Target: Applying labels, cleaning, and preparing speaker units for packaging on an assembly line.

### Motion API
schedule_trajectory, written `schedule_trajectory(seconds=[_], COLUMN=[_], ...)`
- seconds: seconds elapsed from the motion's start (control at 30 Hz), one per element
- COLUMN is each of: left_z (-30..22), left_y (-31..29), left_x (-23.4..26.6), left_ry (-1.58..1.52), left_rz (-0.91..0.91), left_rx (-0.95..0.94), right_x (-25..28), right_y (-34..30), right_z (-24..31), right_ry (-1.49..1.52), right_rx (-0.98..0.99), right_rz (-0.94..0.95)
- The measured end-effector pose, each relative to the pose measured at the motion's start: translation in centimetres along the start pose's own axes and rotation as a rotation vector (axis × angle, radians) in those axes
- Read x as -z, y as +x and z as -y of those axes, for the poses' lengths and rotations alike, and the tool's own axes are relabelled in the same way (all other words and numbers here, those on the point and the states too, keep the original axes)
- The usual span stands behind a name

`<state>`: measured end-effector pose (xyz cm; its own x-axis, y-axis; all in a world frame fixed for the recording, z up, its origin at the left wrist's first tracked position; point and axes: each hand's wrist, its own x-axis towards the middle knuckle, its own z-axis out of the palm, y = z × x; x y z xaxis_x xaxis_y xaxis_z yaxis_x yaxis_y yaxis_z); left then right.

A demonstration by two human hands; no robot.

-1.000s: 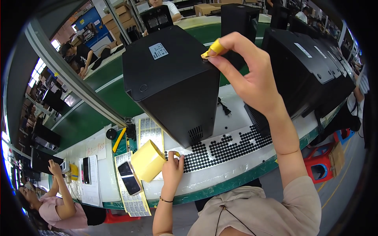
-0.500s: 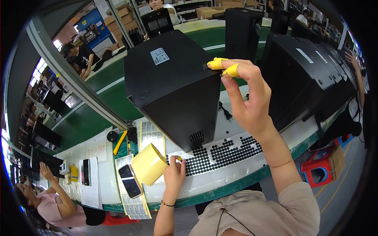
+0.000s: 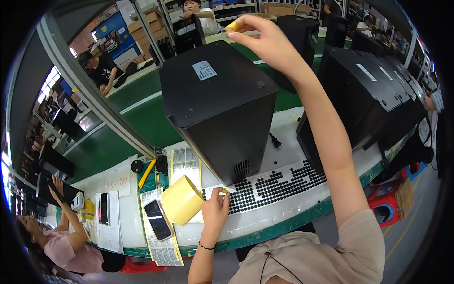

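Note:
A black computer tower [image 3: 227, 137] stands in front of me, with a silver label [image 3: 204, 70] on its top face. A round black pad [image 3: 260, 84] sits at that face's right corner, and a round mark shows at the near left corner. My right hand [image 3: 267, 42] is raised beyond the right corner, off the tower, its yellow-covered finger closed against the thumb; anything pinched there is too small to tell. Beside the left end of a sheet of round black pads [image 3: 269, 191], my left hand [image 3: 215, 208] has its fingers curled together; what they hold is hidden.
More black towers [image 3: 364, 90] stand at the right. Left of the pad sheet lie a yellow roll [image 3: 182, 201], a phone [image 3: 157, 220], label sheets [image 3: 186, 163] and a black plug [image 3: 275, 141]. A metal post [image 3: 94, 90] rises at the left; people sit around the green line.
My right hand has left the pad at the tower's right corner and moved up and away. My left hand stays by the pad sheet. The whole view has shifted slightly.

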<state>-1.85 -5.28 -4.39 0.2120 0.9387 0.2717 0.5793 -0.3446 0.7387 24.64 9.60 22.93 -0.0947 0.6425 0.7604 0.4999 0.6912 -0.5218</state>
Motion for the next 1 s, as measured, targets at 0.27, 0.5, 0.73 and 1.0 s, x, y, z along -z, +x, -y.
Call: schedule_trajectory(seconds=[0.27, 0.5, 0.73, 1.0], left_z=[-1.7, -7.7, -14.2, -17.6], left_y=[-0.5, 1.4, 6.4, 8.6], left_x=[2.2, 8.9, 14.2, 15.0], left_ry=[-0.08, -0.532, -0.519, -0.486], left_rz=[-0.015, -0.191, -0.47, -0.424], left_rx=[-0.017, -0.033, -0.322, -0.368], right_x=[-2.0, -0.8, -1.0, -1.5], right_y=[3.9, 3.1, 3.2, 4.7], right_z=[-3.0, -2.3, -3.1, -2.7], right_ry=[-0.239, -0.216, -0.182, -0.375], right_rx=[-0.066, -0.004, 0.031, 0.05], right_rz=[0.212, 0.264, 0.239, 0.269])
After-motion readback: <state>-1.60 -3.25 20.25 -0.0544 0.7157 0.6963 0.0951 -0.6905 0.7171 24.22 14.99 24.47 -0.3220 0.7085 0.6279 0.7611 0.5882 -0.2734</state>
